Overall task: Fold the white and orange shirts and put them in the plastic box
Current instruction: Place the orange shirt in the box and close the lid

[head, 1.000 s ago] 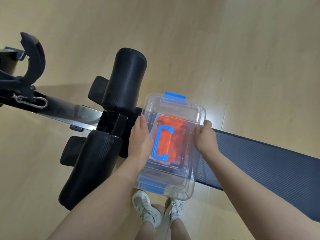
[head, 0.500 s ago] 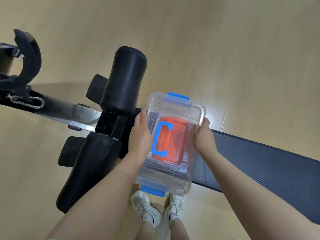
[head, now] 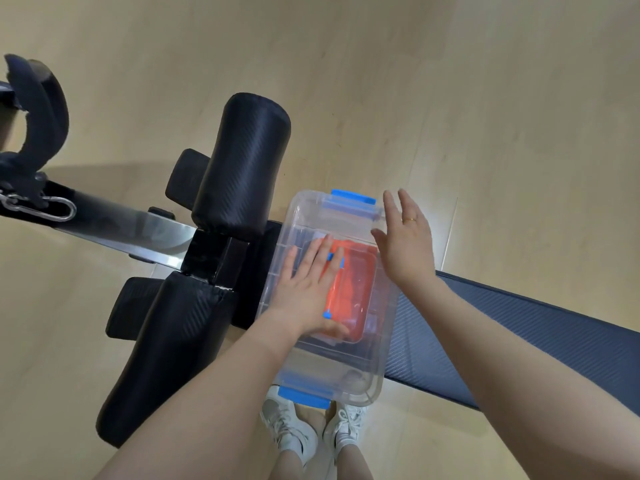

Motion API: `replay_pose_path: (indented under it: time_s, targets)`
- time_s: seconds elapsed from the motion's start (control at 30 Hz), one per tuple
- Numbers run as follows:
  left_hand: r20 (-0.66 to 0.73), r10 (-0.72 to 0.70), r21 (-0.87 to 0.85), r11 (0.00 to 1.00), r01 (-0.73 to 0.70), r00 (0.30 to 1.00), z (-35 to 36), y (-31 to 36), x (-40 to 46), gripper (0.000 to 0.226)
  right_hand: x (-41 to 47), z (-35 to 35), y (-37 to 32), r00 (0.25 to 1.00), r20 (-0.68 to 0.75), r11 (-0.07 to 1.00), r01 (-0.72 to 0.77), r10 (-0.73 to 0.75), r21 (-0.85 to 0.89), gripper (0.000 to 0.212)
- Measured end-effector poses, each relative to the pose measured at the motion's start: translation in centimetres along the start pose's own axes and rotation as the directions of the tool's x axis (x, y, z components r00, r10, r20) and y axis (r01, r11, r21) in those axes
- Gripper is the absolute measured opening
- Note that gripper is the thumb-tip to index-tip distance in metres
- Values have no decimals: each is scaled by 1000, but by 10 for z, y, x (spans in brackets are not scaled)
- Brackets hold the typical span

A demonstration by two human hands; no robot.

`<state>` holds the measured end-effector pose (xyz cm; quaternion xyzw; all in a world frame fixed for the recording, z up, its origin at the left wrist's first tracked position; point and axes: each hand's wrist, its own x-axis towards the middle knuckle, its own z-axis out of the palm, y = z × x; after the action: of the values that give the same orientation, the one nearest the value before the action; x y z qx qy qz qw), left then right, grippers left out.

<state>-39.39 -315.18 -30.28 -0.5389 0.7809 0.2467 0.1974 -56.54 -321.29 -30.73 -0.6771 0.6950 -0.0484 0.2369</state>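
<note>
Pressing flat on the plastic box [head: 375,372] lid, left hand [head: 306,292] fingers straight; right hand [head: 407,244] hovers spread, orange shirt [head: 356,285] inside.

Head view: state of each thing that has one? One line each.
Plastic box: lid on, lying across the bench.
Far blue latch: looks down.
Near blue latch: looks down.
Orange shirt: folded, inside the box.
White shirt: cannot tell.
Left hand: fingers straight, flat on the lid.
Right hand: open, raised off the box.
</note>
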Motion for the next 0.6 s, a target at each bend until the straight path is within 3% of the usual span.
replay_pose_path:
  time_s: [0.17, 0.27, 0.43, 0.6]
  targets:
    - [-8, -17, -12, 1000, 17, 1000, 1, 0, 2, 130, 48, -11, -11, 961, 277, 999, 38, -27, -38, 59]
    - [-14, -23, -7, 1000, 23, 1000, 2, 1, 1, 129, 58, -23, -12, 916, 400, 996, 1, -36, 87, 61]
    - [-19, -30, 13, 999, 30, 999, 2, 2, 1, 129, 53, -22, -19, 939, 308, 987, 137, -157, 84, 45]
    - [-23, -35, 30, 999, 35, 999, 2, 4, 0, 127, 37, -13, -19, 975, 180, 992, 127, -128, 14, 37]
